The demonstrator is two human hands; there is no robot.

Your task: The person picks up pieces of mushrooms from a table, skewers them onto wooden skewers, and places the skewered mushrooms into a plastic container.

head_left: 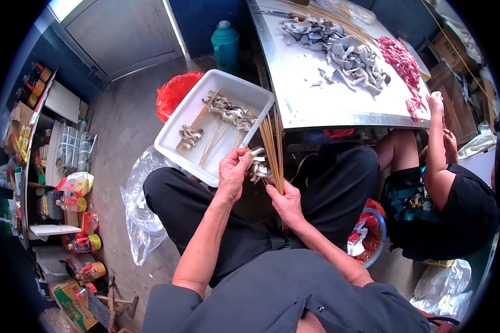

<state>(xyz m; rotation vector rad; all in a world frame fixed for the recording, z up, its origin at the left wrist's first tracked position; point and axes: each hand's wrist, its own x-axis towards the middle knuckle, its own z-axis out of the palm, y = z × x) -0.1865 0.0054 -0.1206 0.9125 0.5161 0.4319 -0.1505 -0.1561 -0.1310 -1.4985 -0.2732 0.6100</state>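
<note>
Beside white tray [204, 92]: left hand [233, 171] reaching forward, fingers pinched on mushroom pieces [259, 165]; right hand [286, 202] angled inward, fingers closed around skewer bundle [273, 147].

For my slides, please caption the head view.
Left hand pinching mushroom pieces, right hand holding a bundle of skewers, beside a white tray of skewered mushrooms.

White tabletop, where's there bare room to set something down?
Bare: the near-left of the white tabletop, bordered by its left and near edges, the oyster mushrooms and the raw meat. Crowded: the far end, where bamboo skewers lie beyond the mushrooms.
</note>
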